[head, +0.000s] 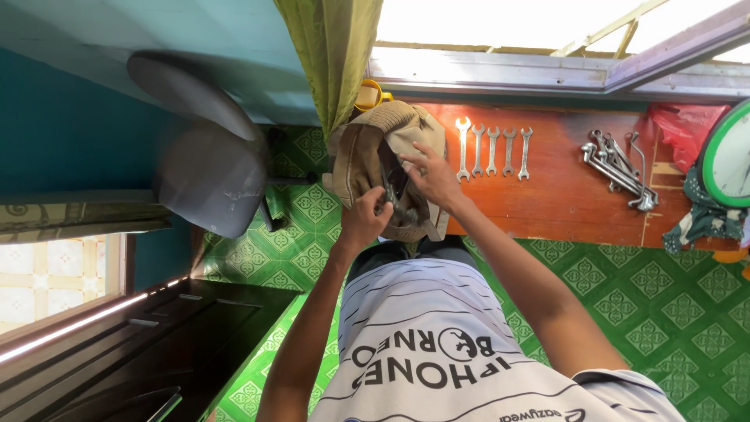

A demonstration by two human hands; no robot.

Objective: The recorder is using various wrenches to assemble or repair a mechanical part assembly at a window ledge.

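A tan and brown cloth bag (375, 148) rests at the edge of a reddish wooden table (562, 203), right in front of my body. My left hand (366, 220) is closed around a dark metal tool (393, 202) at the bag's mouth. Most of that tool is hidden inside the bag. My right hand (432, 177) grips the bag's open rim from the right, with its fingers over the edge. Just right of that hand, several open-ended spanners (493, 150) lie side by side in a neat row on the table.
A loose heap of ring spanners (619, 168) lies further right, beside a red cloth (678, 133) and a green-rimmed dial (728, 156). A yellow object (369, 94) sits behind the bag under an olive curtain (332, 55). A grey chair (207, 160) stands left on the green patterned floor (648, 305).
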